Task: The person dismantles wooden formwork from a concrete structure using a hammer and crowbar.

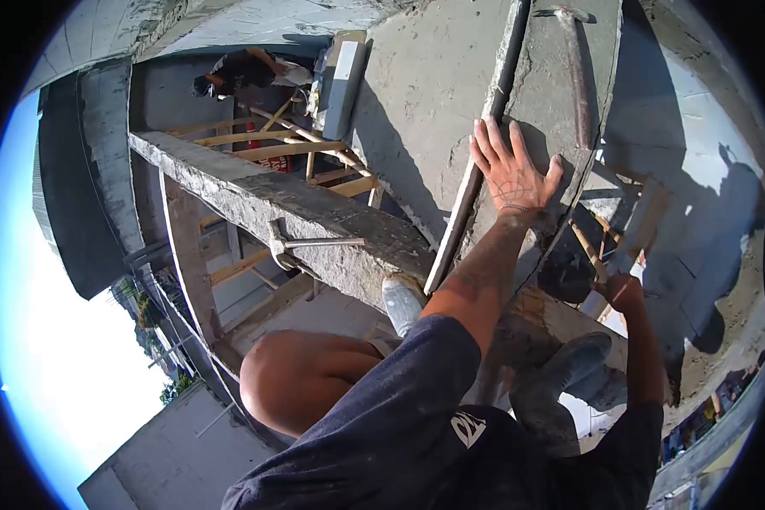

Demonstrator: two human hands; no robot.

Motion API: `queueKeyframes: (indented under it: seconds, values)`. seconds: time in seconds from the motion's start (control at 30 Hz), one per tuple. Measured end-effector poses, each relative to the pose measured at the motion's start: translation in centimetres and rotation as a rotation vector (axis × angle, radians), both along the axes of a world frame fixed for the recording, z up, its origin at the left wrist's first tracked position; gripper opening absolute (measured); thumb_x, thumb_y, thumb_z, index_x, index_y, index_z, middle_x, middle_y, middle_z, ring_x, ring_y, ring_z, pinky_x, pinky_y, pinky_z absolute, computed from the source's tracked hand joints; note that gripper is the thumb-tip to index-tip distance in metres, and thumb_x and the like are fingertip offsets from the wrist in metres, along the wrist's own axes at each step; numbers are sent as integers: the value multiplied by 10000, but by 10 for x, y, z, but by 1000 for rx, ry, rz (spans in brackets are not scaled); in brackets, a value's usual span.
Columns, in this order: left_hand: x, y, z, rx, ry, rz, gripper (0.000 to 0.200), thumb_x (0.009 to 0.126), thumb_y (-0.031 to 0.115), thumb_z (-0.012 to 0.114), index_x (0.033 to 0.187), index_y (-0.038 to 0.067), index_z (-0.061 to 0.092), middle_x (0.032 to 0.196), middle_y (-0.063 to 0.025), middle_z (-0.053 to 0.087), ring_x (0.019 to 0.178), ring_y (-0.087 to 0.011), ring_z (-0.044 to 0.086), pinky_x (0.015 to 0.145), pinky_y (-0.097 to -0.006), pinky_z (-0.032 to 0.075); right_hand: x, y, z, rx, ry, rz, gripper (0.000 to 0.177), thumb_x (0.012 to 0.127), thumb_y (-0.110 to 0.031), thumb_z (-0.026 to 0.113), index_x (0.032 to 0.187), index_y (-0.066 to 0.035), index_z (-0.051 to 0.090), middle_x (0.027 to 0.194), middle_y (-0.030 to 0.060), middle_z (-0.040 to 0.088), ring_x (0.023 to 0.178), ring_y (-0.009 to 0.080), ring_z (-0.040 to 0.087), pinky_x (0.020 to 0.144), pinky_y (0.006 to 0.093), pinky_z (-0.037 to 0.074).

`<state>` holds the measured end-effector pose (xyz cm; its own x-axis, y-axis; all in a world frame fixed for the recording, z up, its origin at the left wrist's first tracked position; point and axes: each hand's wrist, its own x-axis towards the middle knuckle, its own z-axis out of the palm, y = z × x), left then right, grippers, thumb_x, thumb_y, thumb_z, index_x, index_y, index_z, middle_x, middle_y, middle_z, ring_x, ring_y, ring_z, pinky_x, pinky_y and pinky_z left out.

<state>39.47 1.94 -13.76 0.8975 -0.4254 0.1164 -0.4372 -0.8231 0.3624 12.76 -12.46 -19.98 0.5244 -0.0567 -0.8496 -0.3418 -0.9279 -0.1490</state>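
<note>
My left hand [512,176] lies flat on a rough concrete slab [416,102], fingers spread, holding nothing. Just left of it a thin wooden strip [461,212] runs along the slab's edge. My right hand [624,291] is lower and to the right, closed around a wooden brace [589,246] of the timber framework. A hammer [302,245] lies on the concrete beam [229,191] to the left, out of reach of both hands. A long-handled tool [575,81] rests on the concrete above my left hand. My boots [402,299] stand on the beam.
Another person [245,71] crouches at the far end near wooden props [272,143] and a pale block [342,83]. Beyond the beam's edge there is a long drop to roofs and sky on the left. Paved ground shows at the right.
</note>
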Motion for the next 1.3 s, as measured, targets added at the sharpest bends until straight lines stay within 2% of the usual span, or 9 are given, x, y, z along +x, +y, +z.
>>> queueKeyframes:
  seconds: [0.13, 0.27, 0.43, 0.53, 0.6, 0.73, 0.8, 1.13, 1.3]
  values:
    - [3, -2, 2, 14, -24, 5, 812, 691, 499, 573, 1223, -70, 343, 1320, -304, 203, 1281, -452, 102, 1030, -569, 71, -83, -1, -3, 43, -51, -106, 667, 802, -644, 389, 656, -43, 640, 631, 165, 600, 635, 325, 610, 589, 437, 463]
    - [5, -4, 2, 20, -22, 5, 817, 686, 503, 580, 1218, -71, 347, 1325, -303, 195, 1283, -451, 94, 1037, -556, 69, -65, 27, 1, 5, 2, -124, 677, 811, -639, 377, 683, -31, 647, 655, 168, 609, 664, 328, 614, 606, 434, 466]
    - [4, -1, -2, 53, -68, -11, 825, 684, 519, 586, 1222, -59, 348, 1323, -292, 195, 1277, -451, 96, 1038, -563, 64, 23, 51, 6, 192, -128, -8, 684, 786, -680, 365, 735, -68, 665, 712, 171, 626, 718, 326, 627, 659, 438, 483]
    - [6, 0, -5, 71, -164, -43, 796, 689, 532, 584, 1195, -36, 351, 1276, -287, 239, 1236, -434, 164, 1010, -559, 117, 12, 29, 10, 144, -292, 19, 691, 778, -692, 358, 684, -69, 643, 645, 148, 612, 670, 308, 624, 611, 405, 484]
    - [7, 1, -8, 64, -191, -55, 785, 691, 530, 586, 1186, -34, 356, 1269, -285, 243, 1232, -432, 167, 1000, -559, 126, -33, -28, 14, 25, 71, 26, 697, 769, -695, 378, 672, -55, 635, 647, 138, 612, 661, 311, 621, 619, 411, 481]
    - [8, 3, -11, 83, -160, -69, 809, 677, 524, 580, 1211, -40, 352, 1304, -299, 216, 1258, -455, 125, 1017, -583, 95, -93, 11, 23, 48, 31, -262, 724, 762, -713, 375, 696, -47, 650, 670, 157, 613, 693, 310, 623, 644, 425, 479]
    - [7, 2, -12, 75, -156, -54, 813, 683, 519, 577, 1224, -42, 343, 1317, -296, 200, 1267, -457, 109, 1017, -586, 90, -88, 15, 20, 61, 139, -260, 745, 760, -723, 359, 713, -40, 656, 696, 164, 623, 712, 313, 625, 658, 423, 483]
    - [8, 2, -13, 155, -175, -38, 810, 694, 548, 557, 1209, -41, 349, 1324, -280, 197, 1277, -437, 90, 1018, -583, 73, -26, 16, 33, 78, 78, -99, 704, 752, -704, 406, 746, -54, 675, 734, 152, 639, 744, 291, 632, 661, 406, 490]
    - [8, 2, -12, 145, -188, -43, 816, 706, 571, 536, 1222, -31, 346, 1312, -283, 208, 1276, -434, 93, 1016, -586, 71, -58, 4, 17, -19, 223, -54, 639, 740, -654, 488, 790, -46, 676, 783, 120, 653, 762, 257, 642, 663, 386, 491]
